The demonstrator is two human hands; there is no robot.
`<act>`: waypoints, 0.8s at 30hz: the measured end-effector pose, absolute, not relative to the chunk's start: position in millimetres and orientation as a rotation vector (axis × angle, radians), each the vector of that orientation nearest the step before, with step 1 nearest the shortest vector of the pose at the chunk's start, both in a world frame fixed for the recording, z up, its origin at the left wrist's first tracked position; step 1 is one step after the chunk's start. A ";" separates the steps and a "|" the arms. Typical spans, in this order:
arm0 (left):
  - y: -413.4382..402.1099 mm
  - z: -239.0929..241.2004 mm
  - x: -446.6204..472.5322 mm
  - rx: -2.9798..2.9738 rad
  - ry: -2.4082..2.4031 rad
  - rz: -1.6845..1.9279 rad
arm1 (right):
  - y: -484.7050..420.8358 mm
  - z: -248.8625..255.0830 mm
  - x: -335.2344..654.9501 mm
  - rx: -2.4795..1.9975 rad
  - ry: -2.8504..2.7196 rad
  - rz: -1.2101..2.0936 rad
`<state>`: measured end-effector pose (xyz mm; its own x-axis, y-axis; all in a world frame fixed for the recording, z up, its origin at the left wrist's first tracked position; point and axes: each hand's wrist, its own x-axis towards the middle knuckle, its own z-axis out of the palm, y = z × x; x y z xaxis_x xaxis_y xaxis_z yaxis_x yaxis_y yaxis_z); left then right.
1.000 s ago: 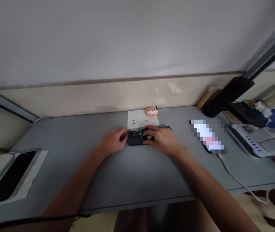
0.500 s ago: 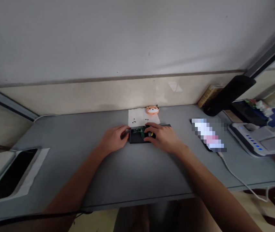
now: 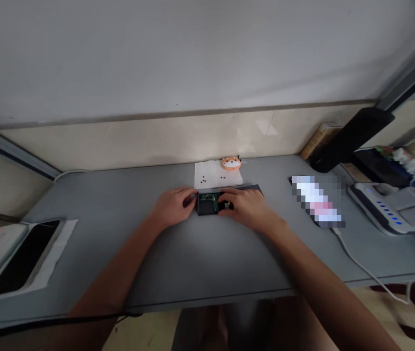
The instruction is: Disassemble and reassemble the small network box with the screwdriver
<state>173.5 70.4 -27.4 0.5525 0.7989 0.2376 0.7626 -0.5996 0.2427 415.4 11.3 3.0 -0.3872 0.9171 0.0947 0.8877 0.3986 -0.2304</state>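
A small black opened device with a green circuit board inside lies on the grey table near its back middle. My left hand curls against the device's left end, fingers closed on its edge. My right hand covers the device's right half, fingers bent down onto it. A dark flat cover lies just behind my right hand. Behind the device a white paper carries several tiny black screws and a small orange animal figure.
A phone with a white cable lies to the right. Farther right are a white power strip with blue lights and a black lamp head. At the left edge a black phone rests on white paper.
Both hands stay on the device. The view has shifted slightly, and my right fingers have moved a little over the board.
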 end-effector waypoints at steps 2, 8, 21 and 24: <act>69.5 -25.8 173.6 2.669 1.355 0.510 | 10.6 3.2 415.8 -1.587 -2.376 0.230; 57.6 -16.9 179.3 2.657 1.355 0.899 | 10.0 23.8 432.0 -1.329 -1.607 0.477; 40.8 -43.0 213.7 2.627 1.070 0.624 | 33.2 9.8 487.2 -1.032 -0.633 0.917; 42.2 -46.4 213.3 2.591 1.106 0.644 | 36.7 5.9 474.0 -1.146 -0.532 0.973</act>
